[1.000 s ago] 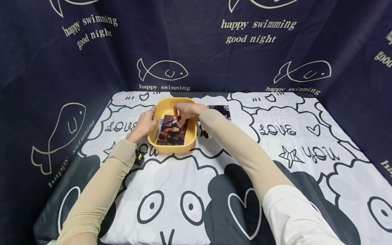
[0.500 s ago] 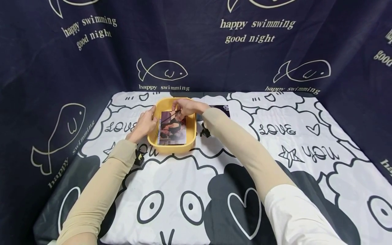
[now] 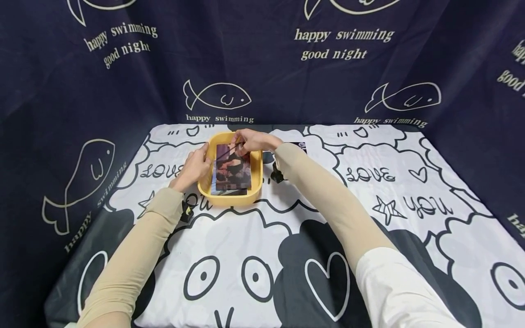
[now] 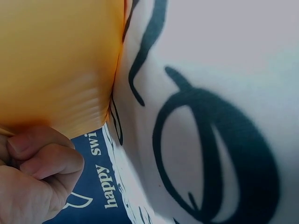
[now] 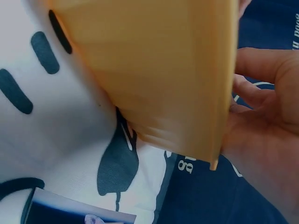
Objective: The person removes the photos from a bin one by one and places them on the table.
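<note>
In the head view, the dark photo (image 3: 230, 171) lies within the outline of the yellow tub (image 3: 231, 200), its long axis running from the tub's near wall toward its far wall, away from the person, and its short ends roughly parallel to those walls. Beneath it a second picture (image 3: 231, 192) shows only as strips along the left and near sides; how far the upper one is lifted off it is hard to tell. Of the hands, the right hand (image 3: 253, 142) reaches over the tub's right side, wrist bent, pinching the photo at its far end and covering that right corner, while the left hand (image 3: 194, 167) grips the tub's left rim. Right of the tub, another picture (image 3: 302, 146) is mostly covered by the beige sleeve (image 3: 311, 177). In the left wrist view, curled fingers press against the tub's outer wall, the hand cut off at the frame edge. In the right wrist view, the tub's wall hides the photo and the fingertips, and the picture beside the tub is cut off below.
</note>
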Available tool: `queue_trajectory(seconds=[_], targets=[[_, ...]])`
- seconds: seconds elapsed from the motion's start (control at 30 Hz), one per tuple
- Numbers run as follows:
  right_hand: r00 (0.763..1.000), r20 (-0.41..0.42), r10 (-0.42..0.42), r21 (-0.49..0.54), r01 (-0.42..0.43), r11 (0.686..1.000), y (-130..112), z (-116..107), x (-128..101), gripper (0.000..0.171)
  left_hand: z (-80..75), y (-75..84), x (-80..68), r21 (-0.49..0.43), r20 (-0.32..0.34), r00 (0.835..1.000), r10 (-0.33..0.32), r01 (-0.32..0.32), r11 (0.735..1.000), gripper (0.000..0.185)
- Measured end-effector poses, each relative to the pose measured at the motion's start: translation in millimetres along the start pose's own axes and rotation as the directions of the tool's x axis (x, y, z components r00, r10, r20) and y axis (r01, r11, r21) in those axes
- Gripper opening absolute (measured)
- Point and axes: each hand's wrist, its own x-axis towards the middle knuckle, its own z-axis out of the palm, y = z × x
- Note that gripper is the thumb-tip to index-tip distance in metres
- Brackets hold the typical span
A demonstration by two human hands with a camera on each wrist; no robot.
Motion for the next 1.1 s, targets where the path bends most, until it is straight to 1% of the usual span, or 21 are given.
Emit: queue_trajectory(seconds=[0.07, 0.23, 0.43, 0.57, 0.67, 0.77, 0.83, 0.97, 1.03, 1.1], targets=[[1.0, -0.017, 0.001, 0.031, 0.0, 1.0, -0.2, -2.7, -1.4, 0.042, 0.7, 0.0, -0.2, -0.001, 0.003, 1.0, 0.003, -0.003, 1.0, 0.062], [0.997, -0.071, -0.007, 0.054, 0.011, 0.998, -4.0, -15.4, -8.0, 0.045, 2.0, -0.8, 0.0, -0.01, 0.002, 1.0, 0.01, -0.01, 1.0, 0.062], [0.994, -0.109, -0.014, 0.09, 0.024, 0.996, -6.7, -38.3, -23.2, 0.046, 2.4, -0.9, 0.6, -0.005, 0.0, 1.0, 0.016, -0.016, 1.0, 0.063], [0.99, -0.14, -0.014, 0.106, 0.029, 0.994, -0.6, -57.3, -37.3, 0.046, 2.5, 0.3, 1.2, -0.007, 0.002, 1.0, 0.018, -0.018, 1.0, 0.063], [0.988, -0.152, -0.015, 0.129, 0.035, 0.991, 10.9, -71.7, -50.5, 0.042, 2.2, 0.0, 1.0, -0.008, 0.009, 1.0, 0.012, -0.012, 1.0, 0.064], [0.988, -0.157, -0.009, 0.146, 0.032, 0.989, 27.7, -84.5, -65.9, 0.038, 1.3, -0.4, 0.4, -0.012, 0.018, 1.0, 0.003, -0.003, 1.0, 0.064], [0.987, -0.161, 0.019, 0.152, 0.006, 0.988, 40.9, -92.2, -77.2, 0.036, 0.9, -0.5, 0.4, -0.013, 0.023, 1.0, -0.001, 0.001, 1.0, 0.065], [0.98, -0.17, 0.105, 0.14, -0.082, 0.987, 69.6, -107.2, -102.2, 0.037, 0.9, 0.0, 0.6, -0.005, 0.026, 1.0, 0.003, -0.003, 1.0, 0.064], [0.976, -0.173, 0.128, 0.129, -0.106, 0.986, 84.6, -114.8, -114.0, 0.039, 1.3, -0.1, 0.7, -0.002, 0.025, 1.0, 0.007, -0.007, 1.0, 0.064], [0.974, -0.173, 0.145, 0.146, -0.12, 0.982, 98.9, -121.7, -125.2, 0.041, 1.4, -0.2, 0.0, -0.002, 0.021, 1.0, 0.009, -0.009, 1.0, 0.064]])
